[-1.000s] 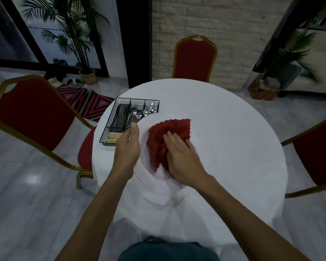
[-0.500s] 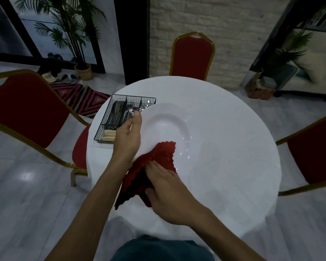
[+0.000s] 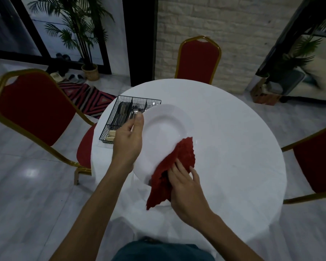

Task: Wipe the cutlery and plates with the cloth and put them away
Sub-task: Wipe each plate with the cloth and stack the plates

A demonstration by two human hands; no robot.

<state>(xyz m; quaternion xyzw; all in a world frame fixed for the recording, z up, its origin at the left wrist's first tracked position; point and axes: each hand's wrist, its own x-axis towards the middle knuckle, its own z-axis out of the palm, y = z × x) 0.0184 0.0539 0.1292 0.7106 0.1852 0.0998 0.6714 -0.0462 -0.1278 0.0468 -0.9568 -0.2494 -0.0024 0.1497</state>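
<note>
One white plate (image 3: 166, 127) hung tilted over the table (image 3: 233, 147), our left hand (image 3: 128, 142) clamped on its left rim. One red cloth (image 3: 177, 159), pinched by our right hand (image 3: 186, 187), covered the near rim. One cutlery basket (image 3: 120, 113) sat far left, with three red chairs (image 3: 198, 59) around.

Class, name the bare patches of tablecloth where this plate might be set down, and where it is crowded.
Free: the tablecloth right of the plate, and beyond it toward the far chair. Crowded: the left edge, by the wire basket.
</note>
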